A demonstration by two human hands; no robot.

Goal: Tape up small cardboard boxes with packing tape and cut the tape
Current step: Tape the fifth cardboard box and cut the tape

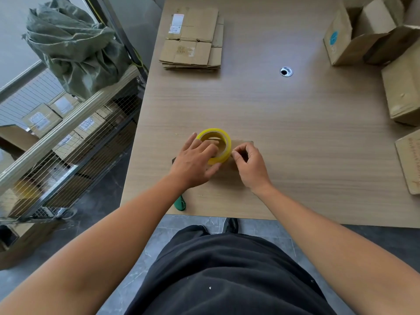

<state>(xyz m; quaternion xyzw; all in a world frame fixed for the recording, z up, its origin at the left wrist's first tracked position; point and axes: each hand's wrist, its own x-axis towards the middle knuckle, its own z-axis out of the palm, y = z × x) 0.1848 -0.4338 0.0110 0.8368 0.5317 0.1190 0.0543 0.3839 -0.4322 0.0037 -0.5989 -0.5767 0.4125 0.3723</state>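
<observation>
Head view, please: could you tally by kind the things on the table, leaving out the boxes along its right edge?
Tape roll: 1
Green-handled cutter: 1
Small cardboard piece: 1
Stack of flattened boxes: 1
Total: 4

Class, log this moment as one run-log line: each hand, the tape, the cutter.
left hand: grips tape roll | right hand: pinches roll's outer edge | cardboard: under both hands | green cutter: on table, not held

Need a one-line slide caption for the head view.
Head view: left hand grips yellow tape roll, right hand pinches at its edge; green cutter lies on the table.
</observation>
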